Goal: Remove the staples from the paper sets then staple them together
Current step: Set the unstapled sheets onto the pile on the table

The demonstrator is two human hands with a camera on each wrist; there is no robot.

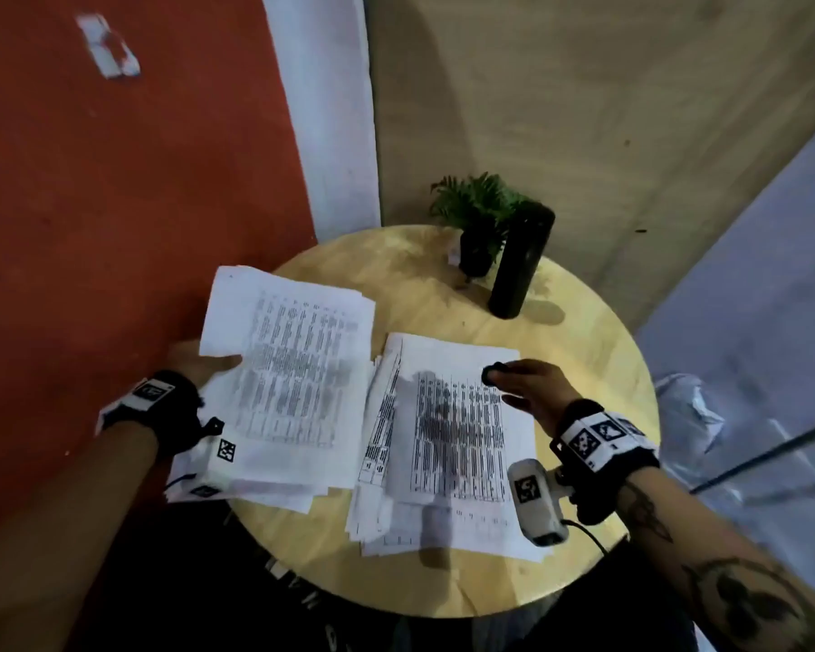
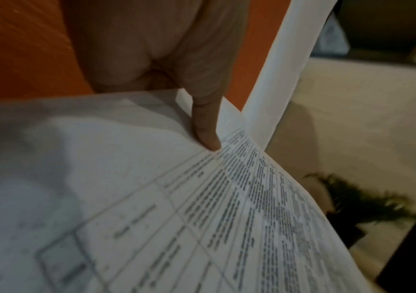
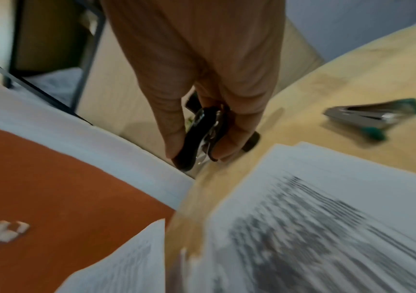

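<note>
My left hand [image 1: 194, 364] grips a printed paper set [image 1: 292, 369] by its left edge and holds it tilted above the table's left side. In the left wrist view my thumb [image 2: 206, 126] presses on that set's top sheet [image 2: 201, 218]. A second, loosely fanned paper stack [image 1: 457, 444] lies flat on the round wooden table [image 1: 584, 331]. My right hand [image 1: 528, 383] hovers over this stack's far right corner and pinches a black staple remover [image 1: 495, 371], seen between thumb and fingers [image 3: 196, 136]. A steel stapler with teal ends [image 3: 372, 117] lies on the table beyond the stack [image 3: 314, 218].
A small potted fern [image 1: 478, 218] and a tall black cylinder [image 1: 521, 261] stand at the table's back edge. An orange wall [image 1: 114, 204] is close on the left. A dark metal frame with white plastic [image 1: 688, 416] sits to the right of the table.
</note>
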